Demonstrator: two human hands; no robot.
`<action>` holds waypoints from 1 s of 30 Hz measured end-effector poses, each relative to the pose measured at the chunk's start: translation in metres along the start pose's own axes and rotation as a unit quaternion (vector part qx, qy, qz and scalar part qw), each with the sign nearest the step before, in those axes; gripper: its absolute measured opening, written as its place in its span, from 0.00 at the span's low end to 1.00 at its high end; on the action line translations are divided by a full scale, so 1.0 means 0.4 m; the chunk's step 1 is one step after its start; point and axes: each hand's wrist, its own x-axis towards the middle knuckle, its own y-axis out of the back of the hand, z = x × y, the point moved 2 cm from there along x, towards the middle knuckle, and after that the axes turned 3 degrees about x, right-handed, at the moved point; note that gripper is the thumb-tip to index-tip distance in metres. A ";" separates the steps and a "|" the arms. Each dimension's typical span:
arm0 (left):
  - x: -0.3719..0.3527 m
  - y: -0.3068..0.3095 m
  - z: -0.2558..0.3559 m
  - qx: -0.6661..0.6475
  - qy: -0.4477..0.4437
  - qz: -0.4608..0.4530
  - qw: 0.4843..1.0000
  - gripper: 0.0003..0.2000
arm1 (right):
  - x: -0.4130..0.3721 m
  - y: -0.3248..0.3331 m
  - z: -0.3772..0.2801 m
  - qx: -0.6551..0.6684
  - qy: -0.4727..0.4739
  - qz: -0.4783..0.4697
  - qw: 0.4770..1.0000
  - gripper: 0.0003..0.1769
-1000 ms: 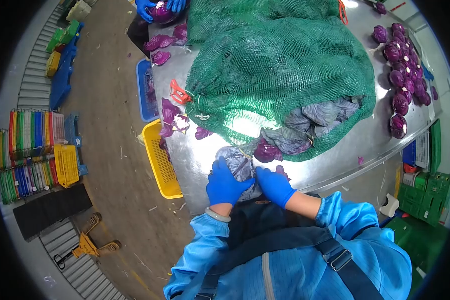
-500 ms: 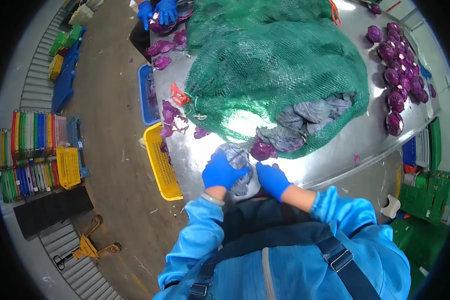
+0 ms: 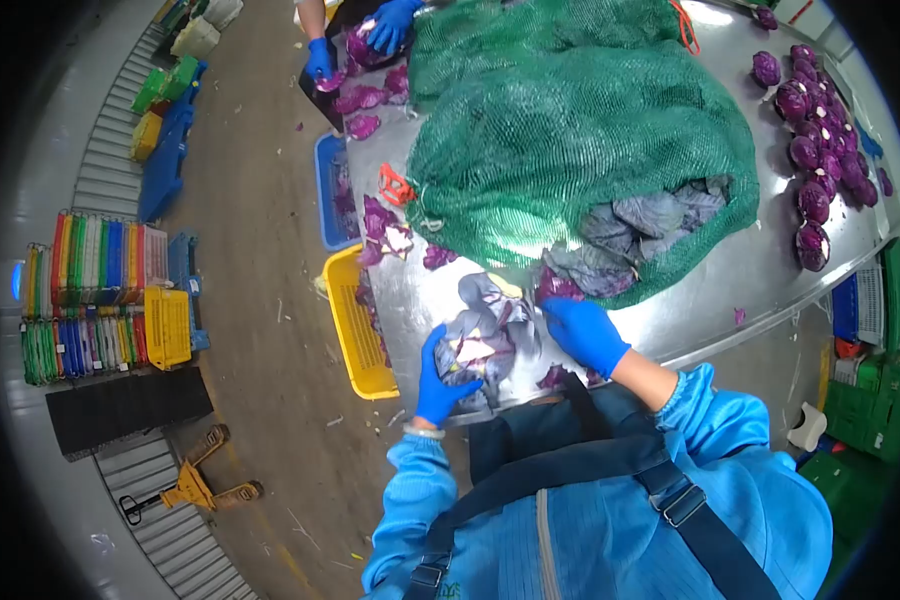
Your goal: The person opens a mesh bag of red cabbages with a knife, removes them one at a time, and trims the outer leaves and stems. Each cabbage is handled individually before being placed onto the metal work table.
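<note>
Purple cabbage (image 3: 482,340): sits at the near edge of the surface, lower centre of the frame. Its grey-purple outer leaves are partly peeled open over a paler patch.
Left hand (image 3: 438,375): blue-gloved, fingers clamped round the cabbage's left side.
Right hand (image 3: 585,335): blue-gloved, just right of the cabbage, fingertips pointing to the upper left. I cannot tell whether its fingers grip anything.
Surface (image 3: 760,270): shiny metal, running from the lower centre to the upper right of the frame.
Net sack (image 3: 590,130): green mesh filling the upper centre, with its open mouth just above the right hand.
Sacked heads (image 3: 650,225): dull purple-grey cabbages showing in the sack's mouth.
Loose leaves (image 3: 382,225): purple scraps on the surface left of the sack, near a red tie (image 3: 398,185).
Trimmed heads (image 3: 815,150): glossy purple, in a row at the upper right, well apart from the hands.
Yellow crate (image 3: 355,330): on the floor just left of the surface, near the left hand.
Blue crate (image 3: 328,190): on the floor, above the yellow one in the frame.
Co-worker's hands (image 3: 390,20): blue-gloved, at the top centre, on another purple cabbage.
Crate stacks (image 3: 100,290): many-coloured, at the left of the frame.
</note>
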 end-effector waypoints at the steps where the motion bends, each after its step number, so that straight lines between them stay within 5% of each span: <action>1: 0.017 -0.012 0.018 -0.011 -0.019 -0.006 1.000 0.53 | 0.016 0.029 -0.049 -0.007 0.020 0.046 0.999 0.11; 3: 0.055 -0.012 0.030 -0.007 -0.054 -0.058 0.997 0.52 | 0.071 0.051 -0.035 0.030 -0.054 0.079 0.995 0.11; 5: 0.078 0.006 0.055 0.049 -0.110 -0.113 0.986 0.51 | 0.132 0.083 0.028 0.003 -0.124 -0.068 0.990 0.11; 6: 0.078 0.024 0.069 0.042 -0.082 -0.130 0.987 0.45 | 0.138 0.099 -0.002 0.055 -0.104 -0.053 0.992 0.12; 9: 0.080 0.101 0.038 0.030 -0.037 0.032 0.998 0.41 | 0.102 0.119 -0.120 0.108 -0.045 -0.041 0.992 0.16; 10: 0.068 0.110 0.068 0.152 -0.011 0.154 0.976 0.40 | 0.091 0.092 -0.126 0.091 0.012 -0.045 0.995 0.18; 12: 0.058 0.118 0.144 0.376 0.032 0.386 0.842 0.39 | 0.076 0.007 -0.105 0.074 0.105 -0.060 0.990 0.20; 14: 0.000 0.057 0.059 0.333 0.027 0.301 0.893 0.41 | 0.055 -0.088 -0.073 0.041 0.082 -0.144 0.985 0.21; 17: -0.087 -0.134 0.092 0.176 0.105 0.227 0.952 0.45 | 0.063 -0.127 -0.037 0.029 0.010 -0.100 0.995 0.19; 23: -0.003 -0.126 0.042 -0.023 0.083 0.185 0.979 0.54 | 0.079 -0.044 -0.149 0.074 0.148 -0.143 0.976 0.20; 27: 0.060 -0.118 0.072 0.117 0.063 0.116 0.984 0.51 | 0.163 -0.093 -0.049 -0.078 0.030 -0.131 0.988 0.14; 28: 0.053 -0.129 0.114 0.166 0.099 0.106 0.975 0.51 | 0.203 -0.078 -0.004 -0.160 0.062 -0.136 0.976 0.14; 29: 0.043 -0.144 0.135 0.183 0.031 0.117 0.976 0.52 | 0.234 -0.067 0.036 -0.063 -0.069 -0.091 0.991 0.16; 30: 0.031 -0.148 0.106 0.190 -0.021 0.134 0.972 0.52 | 0.238 -0.056 0.013 -0.071 -0.018 -0.084 0.994 0.16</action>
